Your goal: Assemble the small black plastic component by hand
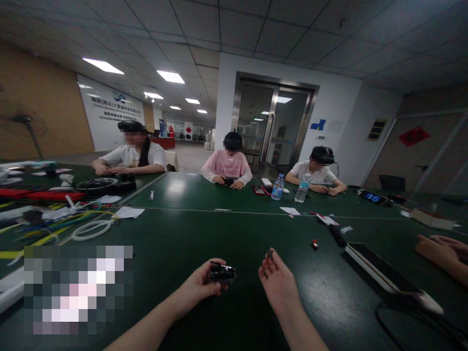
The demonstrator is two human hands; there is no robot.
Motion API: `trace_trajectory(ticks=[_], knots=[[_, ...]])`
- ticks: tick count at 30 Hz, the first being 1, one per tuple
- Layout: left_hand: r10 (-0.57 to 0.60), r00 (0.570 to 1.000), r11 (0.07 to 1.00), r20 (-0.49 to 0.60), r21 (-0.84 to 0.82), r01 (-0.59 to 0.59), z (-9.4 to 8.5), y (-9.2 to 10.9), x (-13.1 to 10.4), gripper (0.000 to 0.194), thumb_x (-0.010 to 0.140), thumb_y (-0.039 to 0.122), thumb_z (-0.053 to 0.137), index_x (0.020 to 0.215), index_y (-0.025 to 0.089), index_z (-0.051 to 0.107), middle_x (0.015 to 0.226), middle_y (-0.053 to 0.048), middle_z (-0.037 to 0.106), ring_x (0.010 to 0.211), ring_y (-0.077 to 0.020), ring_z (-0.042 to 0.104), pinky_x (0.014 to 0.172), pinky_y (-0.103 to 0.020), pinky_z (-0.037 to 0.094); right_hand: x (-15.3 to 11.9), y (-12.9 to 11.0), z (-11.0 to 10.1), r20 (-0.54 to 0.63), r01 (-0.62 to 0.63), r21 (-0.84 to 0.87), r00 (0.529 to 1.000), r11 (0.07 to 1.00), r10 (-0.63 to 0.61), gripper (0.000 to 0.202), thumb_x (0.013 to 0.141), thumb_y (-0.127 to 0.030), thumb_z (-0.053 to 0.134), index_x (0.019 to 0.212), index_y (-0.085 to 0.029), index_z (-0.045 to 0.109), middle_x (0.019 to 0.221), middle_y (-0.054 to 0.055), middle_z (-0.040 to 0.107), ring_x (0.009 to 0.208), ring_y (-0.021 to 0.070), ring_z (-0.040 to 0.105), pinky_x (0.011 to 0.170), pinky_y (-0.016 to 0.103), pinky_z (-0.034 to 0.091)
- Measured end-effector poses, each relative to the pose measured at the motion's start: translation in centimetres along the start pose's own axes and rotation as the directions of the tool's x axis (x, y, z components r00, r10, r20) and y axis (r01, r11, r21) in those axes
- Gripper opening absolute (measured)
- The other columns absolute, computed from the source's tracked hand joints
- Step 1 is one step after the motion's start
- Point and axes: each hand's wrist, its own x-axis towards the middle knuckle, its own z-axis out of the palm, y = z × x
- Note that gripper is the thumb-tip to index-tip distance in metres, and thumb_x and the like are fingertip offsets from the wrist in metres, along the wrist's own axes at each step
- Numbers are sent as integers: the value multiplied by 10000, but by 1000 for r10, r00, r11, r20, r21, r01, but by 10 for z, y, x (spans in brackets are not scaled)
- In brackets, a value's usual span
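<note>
My left hand (204, 282) is closed around a small glossy black object (224, 273), held above the green tabletop; its exact kind is too small to make out. To the right, my right hand (277, 279) is turned palm up. Between its thumb and index finger it pinches a tiny dark piece (270, 254). The two hands are apart from each other. Further right on the table lies a small red and dark item (315, 244).
A tablet-like device (380, 265) with a black cable lies at right, near another person's hands (442, 251). Water bottles (278, 187) stand ahead. Coiled white tubing (93, 230) and wires lie left. Three people wearing headsets sit across the green table (190, 234).
</note>
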Motion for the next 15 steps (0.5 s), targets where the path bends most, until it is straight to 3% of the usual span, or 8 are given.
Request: trace_trajectory(ticks=[5, 9, 12, 15], knots=[[13, 1000, 1000, -7, -6, -13, -1, -2, 0, 473, 693, 181, 669, 1110, 248, 456, 1042, -62, 595, 907, -215, 581, 796, -381, 411, 0, 1, 2, -17, -17, 39, 1000, 999, 18, 159, 683, -303, 668, 824, -245, 624, 725, -31, 648, 645, 126, 597, 641, 278, 482], [15, 1000, 1000, -4, -14, -15, -1, -3, 1, 454, 698, 188, 670, 1100, 250, 468, 1041, -60, 600, 895, -216, 584, 776, -370, 413, -2, 4, 3, -26, 37, -103, 999, 994, -40, 248, 651, -348, 704, 871, -254, 638, 824, -12, 663, 700, 144, 603, 638, 279, 481], [28, 1000, 999, 10, -14, -28, -1, -4, 2, 444, 701, 182, 669, 1095, 245, 474, 1005, -54, 611, 872, -207, 585, 766, -362, 413, -8, 9, 6, 108, 171, -317, 984, 933, -143, 339, 626, -370, 728, 931, -245, 648, 948, 18, 665, 849, 181, 601, 710, 294, 479], [33, 999, 999, 21, -7, -33, -1, -5, 2, 432, 711, 176, 659, 1098, 246, 481, 979, -45, 612, 873, -205, 580, 776, -366, 411, -18, 15, 11, 313, 290, -482, 938, 827, -147, 355, 635, -372, 723, 948, -216, 661, 957, 48, 666, 907, 205, 594, 802, 335, 467]])
